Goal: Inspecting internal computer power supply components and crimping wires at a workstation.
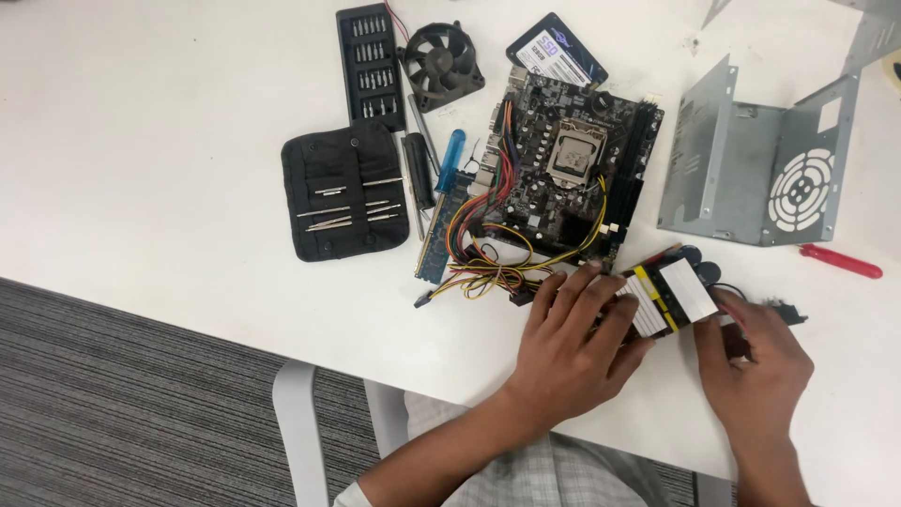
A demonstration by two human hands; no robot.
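Observation:
My left hand (574, 333) rests on a small power supply board (668, 296) with white and yellow parts, fingers spread over its left end. My right hand (755, 361) grips the board's right end, thumb against its edge. A bundle of red, yellow and black wires (493, 268) runs from the board to a black motherboard (563, 164) just beyond it, with a silver processor socket (574, 153) in its middle.
A grey metal case frame (751, 169) stands to the right, with a red-handled tool (842, 262) beside it. At the back lie a black fan (441, 64), a drive (556, 52) and a bit set (370, 64). A black tool pouch (343, 192), a blue-handled screwdriver (450, 161) and a memory stick (434, 235) lie left.

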